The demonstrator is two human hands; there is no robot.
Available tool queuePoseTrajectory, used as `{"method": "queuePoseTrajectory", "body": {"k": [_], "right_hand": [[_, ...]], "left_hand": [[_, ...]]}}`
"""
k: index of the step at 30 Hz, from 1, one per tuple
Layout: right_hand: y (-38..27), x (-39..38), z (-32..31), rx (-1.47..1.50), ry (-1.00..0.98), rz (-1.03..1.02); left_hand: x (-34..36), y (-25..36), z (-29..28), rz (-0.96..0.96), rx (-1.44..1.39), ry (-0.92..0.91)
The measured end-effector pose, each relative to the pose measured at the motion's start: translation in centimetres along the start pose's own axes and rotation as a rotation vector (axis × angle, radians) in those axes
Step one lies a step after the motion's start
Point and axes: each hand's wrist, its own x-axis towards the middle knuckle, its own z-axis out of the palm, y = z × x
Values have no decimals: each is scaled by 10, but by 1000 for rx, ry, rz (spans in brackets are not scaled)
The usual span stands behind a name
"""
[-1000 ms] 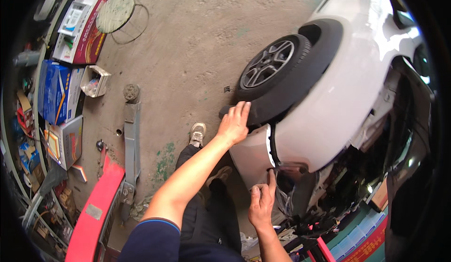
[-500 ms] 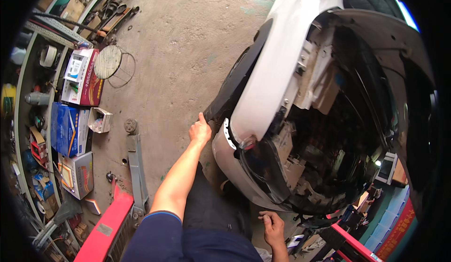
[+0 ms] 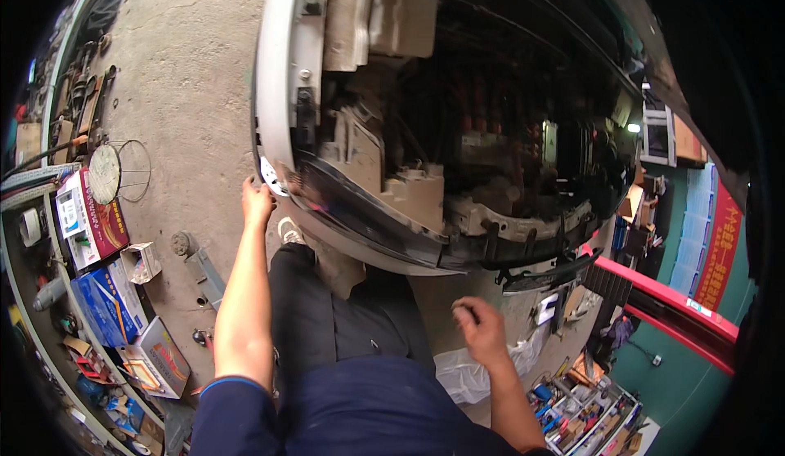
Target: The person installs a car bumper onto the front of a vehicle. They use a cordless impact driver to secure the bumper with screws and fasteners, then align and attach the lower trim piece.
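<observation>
My left arm reaches forward to the car's front corner. There my left hand (image 3: 258,203) is open, its fingers partly apart beside a white perforated bracket (image 3: 272,176) at the end of the silver fender (image 3: 275,88); whether they touch it is unclear. Below the bracket runs the front bumper (image 3: 352,248), with a dark headlamp (image 3: 360,203) above it. My right hand (image 3: 482,329) hangs in front of the bumper, apart from the car. Its fingers are curled, with a small dark spot at the tips that is too blurred to name.
The engine bay (image 3: 491,121) lies exposed under the raised hood. Boxes (image 3: 110,305) and a shelf line the left, near a round stool (image 3: 105,174) and a grey jack arm (image 3: 203,276). Right are a red beam (image 3: 654,309), plastic sheeting (image 3: 482,374) and a tool rack (image 3: 585,411).
My view has swung right and closer over the engine bay. My left hand has moved from the black trim by the wheel to beside the white bracket. My right hand has risen, fingers still curled.
</observation>
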Motion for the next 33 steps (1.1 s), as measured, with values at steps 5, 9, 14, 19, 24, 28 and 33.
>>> {"method": "queuePoseTrajectory", "body": {"k": [5,9,14,19,24,28,33], "right_hand": [[36,38,-70,-158,187,-59],[46,70,-117,-170,221,-86],[69,120,-149,-146,-17,-99],[69,148,-168,-208,-243,-186],[78,155,-169,-147,-336,-246],[97,174,-176,-193,-280,-112],[110,185,-173,-330,-304,-200]], "left_hand": [[-92,-63,16,-169,-299,-103],[-220,-69,64,-408,-166,-726],[-304,-41,152,-391,63,-996],[-347,-41,226,-516,-253,-903],[-361,-48,245,-334,-421,-611],[-364,-43,251,-121,-257,-746],[-379,-39,281,-339,-467,-638]]}}
